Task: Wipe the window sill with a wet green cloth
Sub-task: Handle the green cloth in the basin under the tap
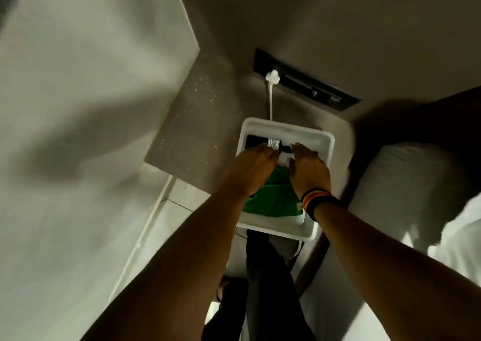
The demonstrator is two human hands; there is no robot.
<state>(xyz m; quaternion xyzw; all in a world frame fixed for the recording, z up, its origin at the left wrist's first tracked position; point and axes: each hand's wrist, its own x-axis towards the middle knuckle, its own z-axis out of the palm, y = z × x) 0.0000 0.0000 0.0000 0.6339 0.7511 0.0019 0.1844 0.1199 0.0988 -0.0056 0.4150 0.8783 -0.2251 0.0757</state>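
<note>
Both hands are down in the white tub (324, 143), with the green cloth (270, 197) lying in its near half under the wrists. The left hand (256, 169) and right hand (309, 170) reach toward something small and clear at the far end; whether either is closed on it, I cannot tell. Best move: gather the cloth fully and wring it over the tub, though any water is hidden and blur smears the fingertips.

Dim grey walls (312, 15) meet a speckled grey surface (192, 122) beneath a black wall panel (307, 80).
</note>
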